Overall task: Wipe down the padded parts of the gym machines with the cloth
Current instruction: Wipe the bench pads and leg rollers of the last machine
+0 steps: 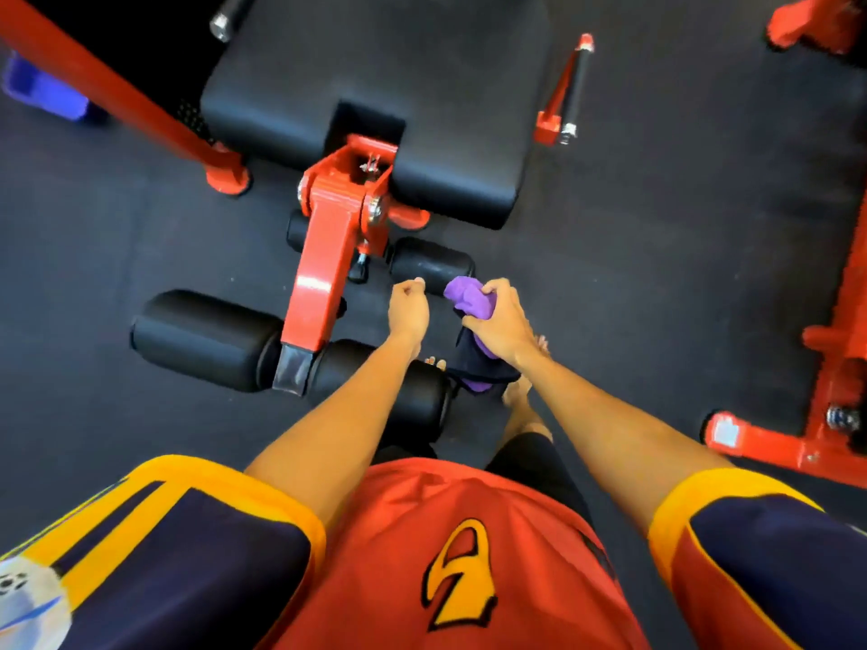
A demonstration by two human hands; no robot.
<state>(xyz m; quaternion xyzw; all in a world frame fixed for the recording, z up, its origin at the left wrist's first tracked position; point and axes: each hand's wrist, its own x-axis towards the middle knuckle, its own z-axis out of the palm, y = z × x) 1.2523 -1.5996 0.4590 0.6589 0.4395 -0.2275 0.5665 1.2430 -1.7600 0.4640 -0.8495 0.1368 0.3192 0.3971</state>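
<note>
Cloth [469, 297], purple, bunched in the right hand [497, 326]; fingers curled round it, most of the wad sticking out ahead of the knuckles. A dark fold hangs below that hand with purple at its bottom edge; same piece or a second one, cannot tell. Left hand [408, 307] is a loose fist, nothing visible in it, just beside the cloth hand. Nearest padding: the short roller pad [429, 265], directly ahead of both hands, on the right side of the red arm [323, 274]. Its long axis runs left to right across the view, so strokes would go sideways along it or wrap round it. In the picture the wad overlaps the roller's right end, but actual contact cannot be judged since the roller may sit lower. The right hand, already carrying the cloth, is the nearer one to that end; a short reach forward and left should cover it. The long roller pad [206, 340] lies lower left, also crosswise, partly under the left forearm. The seat pad [375, 86] is well beyond, across the hinge. Dark rubber floor [657, 227] all round.
</note>
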